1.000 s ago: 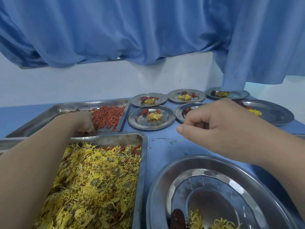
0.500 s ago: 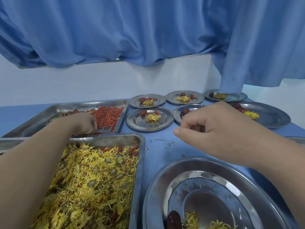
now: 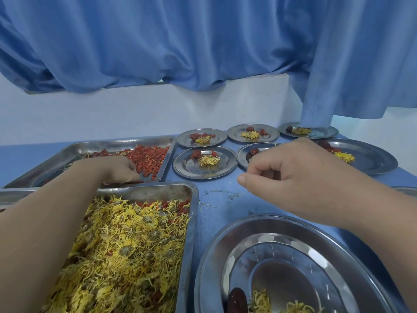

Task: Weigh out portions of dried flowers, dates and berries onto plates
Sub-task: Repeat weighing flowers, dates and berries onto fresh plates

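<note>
My left hand [image 3: 117,169] reaches into the back steel tray [image 3: 90,146] of red berries [image 3: 151,157]. Its fingers curl down into the berries at the tray's near edge, and the fingertips are partly hidden. My right hand [image 3: 293,177] hovers with curled fingers and the thumb out over a small plate [image 3: 244,158] that holds a date [image 3: 254,151]. Nothing shows between its fingers. In front of my left arm stands a tray [image 3: 193,222] full of yellow dried flowers [image 3: 126,245].
Small plates with flowers, dates and berries stand behind my hands: one in the middle [image 3: 187,168] and three at the back [image 3: 185,138], [image 3: 234,132], [image 3: 325,133]. A larger plate [image 3: 374,164] sits far right. Stacked big plates [image 3: 216,256] with a date and flowers are front right. A blue curtain hangs behind.
My left hand has slid a little to the right inside the berry tray, towards its near right corner. My right hand has stayed almost in place above the small plate.
</note>
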Demonstrator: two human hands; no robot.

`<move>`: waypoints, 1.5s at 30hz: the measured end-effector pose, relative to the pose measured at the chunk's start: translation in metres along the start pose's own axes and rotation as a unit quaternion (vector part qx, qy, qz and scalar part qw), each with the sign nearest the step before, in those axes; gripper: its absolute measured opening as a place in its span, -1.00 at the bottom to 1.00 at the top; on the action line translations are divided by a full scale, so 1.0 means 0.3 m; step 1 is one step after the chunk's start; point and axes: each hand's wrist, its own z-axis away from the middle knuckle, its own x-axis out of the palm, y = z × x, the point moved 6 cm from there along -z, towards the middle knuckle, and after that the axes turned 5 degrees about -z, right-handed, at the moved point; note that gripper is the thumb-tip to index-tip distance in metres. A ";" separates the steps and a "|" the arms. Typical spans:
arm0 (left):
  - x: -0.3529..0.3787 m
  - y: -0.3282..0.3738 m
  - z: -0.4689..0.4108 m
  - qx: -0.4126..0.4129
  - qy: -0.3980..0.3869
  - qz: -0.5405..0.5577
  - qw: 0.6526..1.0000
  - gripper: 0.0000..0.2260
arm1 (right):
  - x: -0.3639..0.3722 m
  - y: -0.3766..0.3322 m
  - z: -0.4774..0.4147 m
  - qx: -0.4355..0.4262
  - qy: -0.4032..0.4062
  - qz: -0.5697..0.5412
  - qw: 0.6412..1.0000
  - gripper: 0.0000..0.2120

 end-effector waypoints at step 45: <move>-0.132 0.027 0.058 -0.016 0.109 0.186 0.976 -0.85 | -0.053 -0.002 -0.003 -0.029 0.040 -0.014 0.999 -0.64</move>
